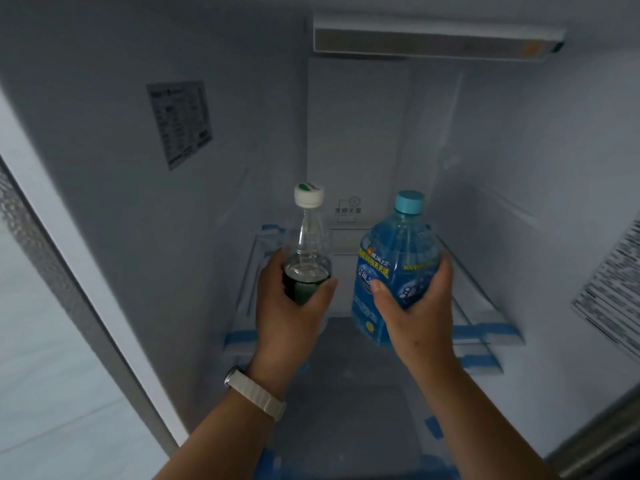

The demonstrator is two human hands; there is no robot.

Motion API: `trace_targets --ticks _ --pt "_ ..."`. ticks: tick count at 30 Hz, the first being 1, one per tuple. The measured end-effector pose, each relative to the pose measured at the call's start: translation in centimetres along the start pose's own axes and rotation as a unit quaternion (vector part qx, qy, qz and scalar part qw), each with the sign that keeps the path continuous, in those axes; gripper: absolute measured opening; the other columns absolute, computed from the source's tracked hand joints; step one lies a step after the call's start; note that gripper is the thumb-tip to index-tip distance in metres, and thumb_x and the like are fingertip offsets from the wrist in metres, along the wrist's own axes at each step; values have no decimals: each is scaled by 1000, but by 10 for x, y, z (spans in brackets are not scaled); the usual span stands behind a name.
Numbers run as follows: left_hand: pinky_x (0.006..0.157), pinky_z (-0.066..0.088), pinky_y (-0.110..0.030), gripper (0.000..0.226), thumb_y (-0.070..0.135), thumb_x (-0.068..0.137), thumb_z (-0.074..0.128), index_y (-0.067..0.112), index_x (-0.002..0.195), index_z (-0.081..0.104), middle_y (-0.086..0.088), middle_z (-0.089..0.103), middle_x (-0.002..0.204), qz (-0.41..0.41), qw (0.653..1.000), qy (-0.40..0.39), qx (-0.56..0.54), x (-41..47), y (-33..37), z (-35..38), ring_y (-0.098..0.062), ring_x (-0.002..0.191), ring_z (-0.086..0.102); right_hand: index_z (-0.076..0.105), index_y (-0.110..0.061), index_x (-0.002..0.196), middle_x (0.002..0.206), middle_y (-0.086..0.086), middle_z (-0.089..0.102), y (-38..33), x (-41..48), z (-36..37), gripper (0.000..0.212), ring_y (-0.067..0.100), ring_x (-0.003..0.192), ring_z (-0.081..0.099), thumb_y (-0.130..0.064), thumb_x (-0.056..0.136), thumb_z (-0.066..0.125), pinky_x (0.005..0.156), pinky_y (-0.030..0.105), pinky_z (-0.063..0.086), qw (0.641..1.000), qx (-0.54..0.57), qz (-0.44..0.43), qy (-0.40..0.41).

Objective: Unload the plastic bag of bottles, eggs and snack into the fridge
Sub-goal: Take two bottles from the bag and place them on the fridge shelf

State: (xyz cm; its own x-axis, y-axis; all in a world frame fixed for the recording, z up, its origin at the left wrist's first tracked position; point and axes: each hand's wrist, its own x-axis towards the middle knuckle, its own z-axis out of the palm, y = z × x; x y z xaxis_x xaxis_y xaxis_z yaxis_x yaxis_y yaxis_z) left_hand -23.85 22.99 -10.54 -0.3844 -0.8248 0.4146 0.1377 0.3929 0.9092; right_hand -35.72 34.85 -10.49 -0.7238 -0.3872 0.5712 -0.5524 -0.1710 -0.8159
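Observation:
I am looking into an open fridge. My left hand (292, 303) grips a clear bottle (306, 251) with a white cap and a dark green label, upright, over the left part of the glass shelf (346, 336). My right hand (415, 306) grips a larger blue bottle (391, 268) with a light blue cap and a blue and yellow label, upright, to the right of the clear one. Both bottles are above the shelf's front half; I cannot tell whether their bases touch it. The plastic bag, eggs and snack are out of view.
The fridge walls close in on the left (207, 168) and right (536, 168), each with a sticker. A light bar (436, 39) sits at the top. Blue tape strips (481, 332) hold the shelf edges. A lower shelf (346, 410) lies beneath my forearms.

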Motion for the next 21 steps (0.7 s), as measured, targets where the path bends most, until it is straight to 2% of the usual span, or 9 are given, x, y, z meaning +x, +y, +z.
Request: trace_targets --ticks 1,3,6,9,12,14,16,18,21 --pt "87 56 -31 47 16 78 84 39 110 59 7 66 109 -2 1000 -1 5 -3 -6 -1 -7 100 65 39 -53 122 121 -19 60 4 -6 -2 69 5 111 62 -25 76 82 87 29 54 1000 -12 11 -15" --pt "87 51 -16 53 16 78 84 42 114 56 10 66 113 -1 1000 -4 21 -12 -14 -3 2 101 63 40 -54 118 114 -33 59 13 -19 -7 67 -4 105 62 -26 75 83 82 19 54 998 -38 31 -35" --pt "80 38 2 56 13 80 82 48 111 50 18 62 111 -4 999 -15 39 -18 -18 -5 16 99 57 41 -53 116 109 -34 60 22 -28 -12 63 -7 101 62 -33 73 83 78 13 53 995 -70 57 -51" --pt "78 38 3 51 19 81 82 49 107 49 18 62 109 0 998 -29 64 -11 -21 -3 18 97 56 40 -43 122 113 -27 60 26 -20 -9 66 -8 101 61 -40 72 83 78 11 51 992 -91 68 -55" --pt "76 39 3 44 23 83 81 35 113 52 13 62 108 -2 996 -42 79 2 -27 3 17 94 56 41 -36 124 113 -21 60 31 -6 1 68 -10 99 59 -40 72 84 78 9 48 991 -89 80 -53" --pt "74 40 3 46 25 84 80 27 120 52 8 61 111 -9 996 -46 81 14 -32 10 8 96 58 40 -35 121 110 -22 59 38 5 10 67 -14 95 57 -37 71 86 75 5 46 991 -86 85 -51" --pt "72 40 4 46 25 86 78 24 123 50 5 60 115 -19 995 -51 79 29 -36 20 -4 99 59 40 -34 119 111 -19 59 47 19 18 68 -9 94 58 -36 70 87 76 7 46 991 -88 88 -47" --pt "68 40 5 43 22 87 77 26 119 47 8 58 110 -29 996 -47 70 47 -41 31 -5 97 57 40 -30 121 113 -16 60 54 33 26 70 -5 95 59 -36 70 87 75 8 46 990 -86 93 -56" --pt "73 43 0 41 19 90 74 22 121 48 10 56 107 -31 996 -35 73 71 -51 44 -5 95 57 43 -31 116 108 -17 60 60 53 35 63 -16 90 56 -34 71 87 72 4 45 990 -86 90 -64"
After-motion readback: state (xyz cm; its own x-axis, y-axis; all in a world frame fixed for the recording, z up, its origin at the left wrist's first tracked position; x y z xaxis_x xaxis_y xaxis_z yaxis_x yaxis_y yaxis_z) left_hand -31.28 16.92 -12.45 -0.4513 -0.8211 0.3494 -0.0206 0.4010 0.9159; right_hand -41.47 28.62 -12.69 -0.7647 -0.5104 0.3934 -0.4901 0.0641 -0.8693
